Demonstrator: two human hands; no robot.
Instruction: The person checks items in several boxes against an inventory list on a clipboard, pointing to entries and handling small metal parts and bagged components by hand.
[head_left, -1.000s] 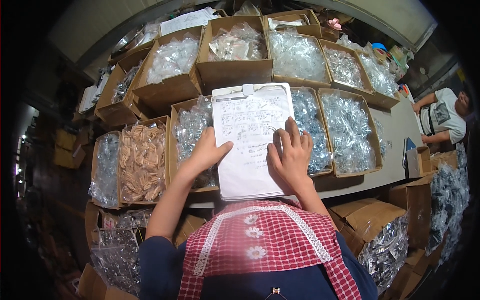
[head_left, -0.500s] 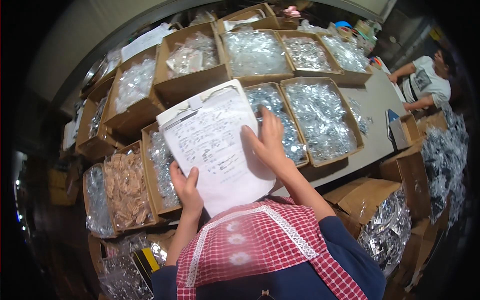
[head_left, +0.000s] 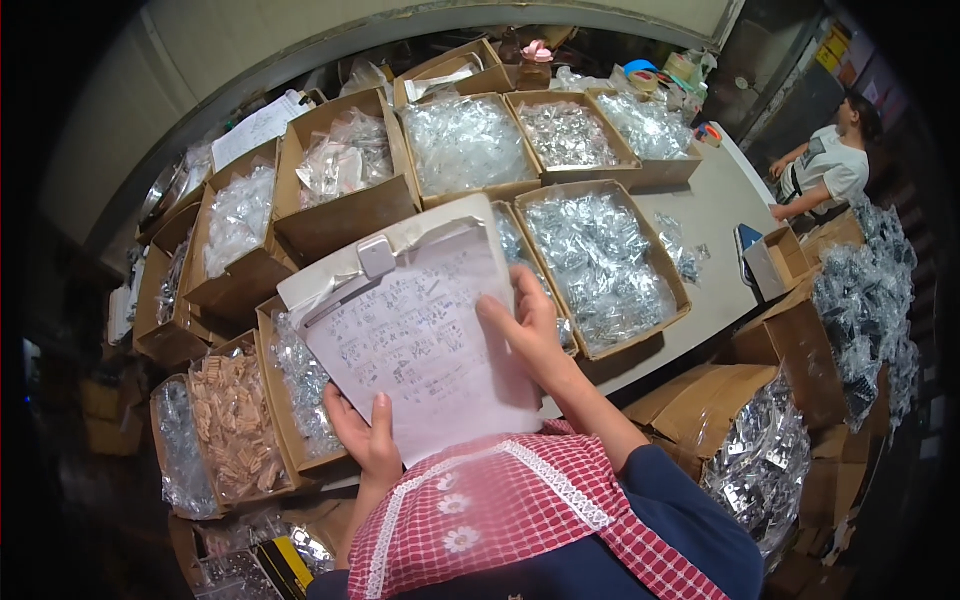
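A white clipboard with a clip at its far end lies between my hands, over the boxes. Handwritten sheets are held on it. My left hand grips its lower left edge, thumb on top and fingers beneath. At the right edge, my right hand holds it with the thumb over the paper and the other fingers along the side. Part of a box of clear-bagged parts is hidden behind the clipboard.
Open cardboard boxes of bagged metal parts stand around, including a large one at right. A box of tan pieces is at left. More bagged parts fill a carton at lower right. Another person is at the table's far right.
The clipboard has tilted up, its clip end closer to me. My right hand's fingers have drawn in against the clipboard's right edge. The whole view has shifted; the other person's head has turned.
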